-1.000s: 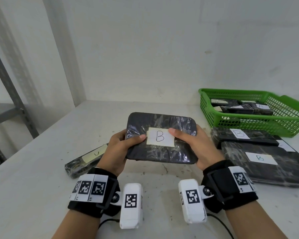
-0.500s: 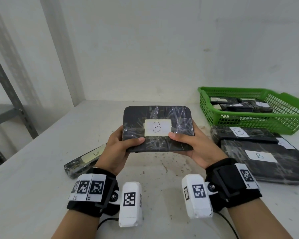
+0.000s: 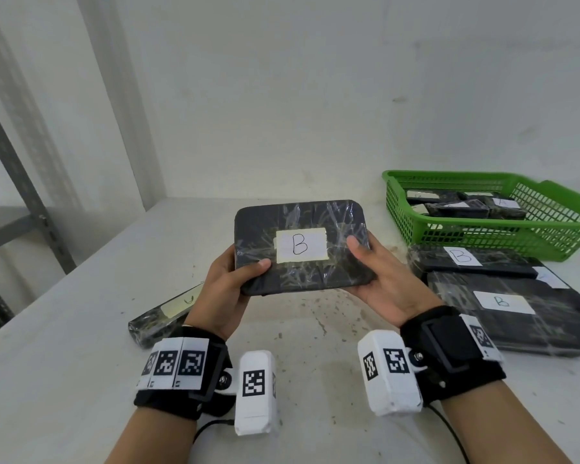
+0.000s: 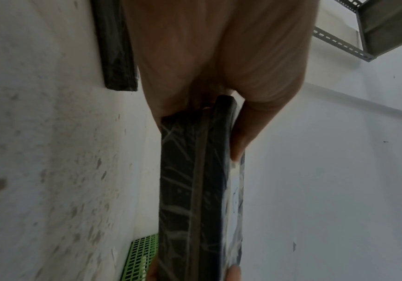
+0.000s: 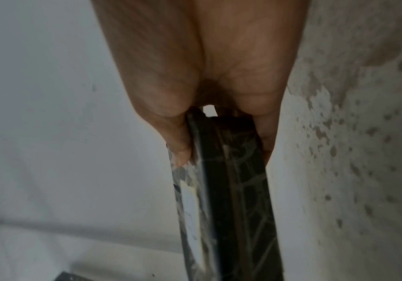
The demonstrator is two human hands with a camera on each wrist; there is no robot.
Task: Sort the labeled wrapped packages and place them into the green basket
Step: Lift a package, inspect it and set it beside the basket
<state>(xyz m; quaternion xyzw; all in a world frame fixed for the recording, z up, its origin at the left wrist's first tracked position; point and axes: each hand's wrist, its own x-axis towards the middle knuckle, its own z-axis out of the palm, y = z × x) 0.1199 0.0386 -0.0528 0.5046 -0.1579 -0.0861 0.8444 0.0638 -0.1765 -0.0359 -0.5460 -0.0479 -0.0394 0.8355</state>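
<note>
From the head camera, your left hand (image 3: 226, 289) and right hand (image 3: 380, 279) hold the B package (image 3: 302, 246) above the table (image 3: 64, 346), thumbs pinching its top face (basket (image 3: 529, 236) to its right, apart). Left wrist: thumb (image 4: 245, 131) presses the package's (image 4: 195, 190) labelled face. Right wrist: thumb (image 5: 175, 140) and fingers (image 5: 264, 136) clamp its edge (image 5: 233, 190).

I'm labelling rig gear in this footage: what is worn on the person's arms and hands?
Both hands, left hand and right hand, are bare, with no sleeves showing. Each wrist carries a black strap with white square-code tags and a white camera block bearing a code marker. A thin black cable trails back.
</note>
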